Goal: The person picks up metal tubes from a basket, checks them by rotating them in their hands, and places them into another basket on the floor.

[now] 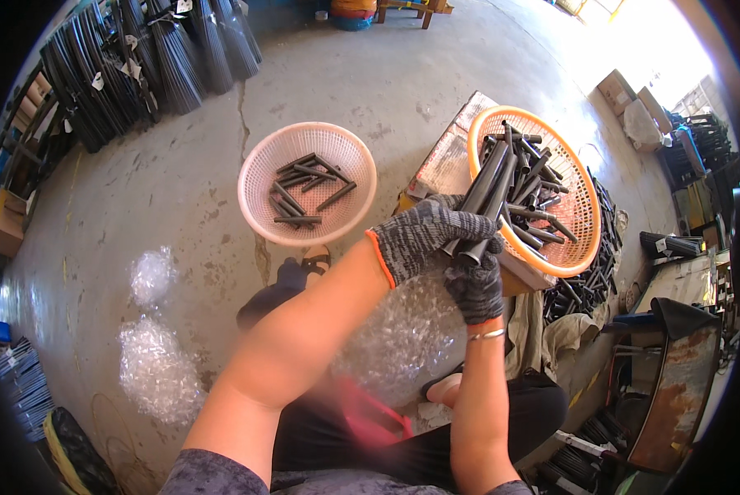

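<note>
Both gloved hands, left hand (423, 235) and right hand (475, 285), have their fingers wrapped around a bundle of black tubes (487, 194) over the orange basket (580, 210), still well stocked. The pink basket (258, 206) holds only a few short pieces (304, 191), so most remains.

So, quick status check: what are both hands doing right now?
Left hand and right hand, both gloved, gripping a bundle of dark tubes. Bundle's far end over the orange basket. Pink basket of short tubes to the left, nothing blocking.

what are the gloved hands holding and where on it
Both grey knit-gloved hands, left hand and right hand, grip a bundle of dark plastic tubes at its lower ends; the upper ends lean over the orange mesh basket.
</note>
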Tool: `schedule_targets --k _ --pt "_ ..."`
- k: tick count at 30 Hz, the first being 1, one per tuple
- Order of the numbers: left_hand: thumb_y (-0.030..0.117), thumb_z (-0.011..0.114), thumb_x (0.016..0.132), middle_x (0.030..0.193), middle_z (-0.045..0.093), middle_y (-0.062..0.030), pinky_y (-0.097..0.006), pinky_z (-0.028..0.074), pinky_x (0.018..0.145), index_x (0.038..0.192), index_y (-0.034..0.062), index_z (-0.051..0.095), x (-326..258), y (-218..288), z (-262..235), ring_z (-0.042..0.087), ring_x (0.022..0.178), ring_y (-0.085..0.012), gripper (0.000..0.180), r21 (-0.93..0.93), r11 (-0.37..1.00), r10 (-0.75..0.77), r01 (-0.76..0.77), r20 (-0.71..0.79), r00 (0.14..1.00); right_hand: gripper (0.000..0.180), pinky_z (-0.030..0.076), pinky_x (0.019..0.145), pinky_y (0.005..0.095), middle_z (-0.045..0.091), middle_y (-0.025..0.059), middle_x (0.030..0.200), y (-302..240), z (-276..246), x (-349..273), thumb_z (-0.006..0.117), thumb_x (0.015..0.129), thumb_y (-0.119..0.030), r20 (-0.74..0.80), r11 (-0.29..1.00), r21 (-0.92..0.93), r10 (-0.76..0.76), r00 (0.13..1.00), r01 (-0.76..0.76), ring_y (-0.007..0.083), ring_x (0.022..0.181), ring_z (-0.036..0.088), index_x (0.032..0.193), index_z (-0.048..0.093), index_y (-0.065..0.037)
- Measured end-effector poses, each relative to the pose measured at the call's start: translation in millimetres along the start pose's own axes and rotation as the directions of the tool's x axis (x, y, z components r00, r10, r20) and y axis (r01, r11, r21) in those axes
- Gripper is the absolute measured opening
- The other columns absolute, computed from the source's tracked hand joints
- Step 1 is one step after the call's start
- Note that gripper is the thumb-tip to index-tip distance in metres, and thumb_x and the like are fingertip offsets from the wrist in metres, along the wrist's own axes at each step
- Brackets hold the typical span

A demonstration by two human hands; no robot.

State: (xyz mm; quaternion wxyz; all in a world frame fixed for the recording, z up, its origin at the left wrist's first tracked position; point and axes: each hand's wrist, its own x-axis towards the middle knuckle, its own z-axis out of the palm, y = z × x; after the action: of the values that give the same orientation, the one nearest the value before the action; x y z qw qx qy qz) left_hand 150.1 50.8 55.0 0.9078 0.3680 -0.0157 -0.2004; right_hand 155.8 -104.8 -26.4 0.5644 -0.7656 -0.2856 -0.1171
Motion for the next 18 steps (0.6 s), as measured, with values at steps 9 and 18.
schedule_targets --k 9,18 --pt "0.013 0.065 0.082 0.088 0.065 -0.0139 -0.034 0.057 0.065 0.105 -0.0003 0.054 -6 7 12 0.066 0.077 -0.0272 0.029 -0.008 0.996 -0.084 0.085 0.082 0.993 0.037 0.049 0.065 0.0326 0.056 0.0075 0.111 151 -13 -312 0.059 0.084 -0.021 0.145 0.196 -0.899 0.977 0.156 -0.391 0.0206 0.081 0.059 0.118 0.052 -0.008" --pt "0.012 0.063 0.081 0.086 0.065 -0.0106 -0.029 0.055 0.061 0.102 0.0019 0.058 2 -8 13 0.065 0.075 -0.0195 0.024 0.021 0.989 -0.147 0.146 0.088 0.985 0.077 0.047 0.083 0.032 0.048 0.0119 0.126 -8 -22 -26 0.052 0.086 -0.055 -0.024 0.702 0.594 0.503 0.864 -0.392 0.0189 0.104 0.054 0.137 0.03 -0.002"
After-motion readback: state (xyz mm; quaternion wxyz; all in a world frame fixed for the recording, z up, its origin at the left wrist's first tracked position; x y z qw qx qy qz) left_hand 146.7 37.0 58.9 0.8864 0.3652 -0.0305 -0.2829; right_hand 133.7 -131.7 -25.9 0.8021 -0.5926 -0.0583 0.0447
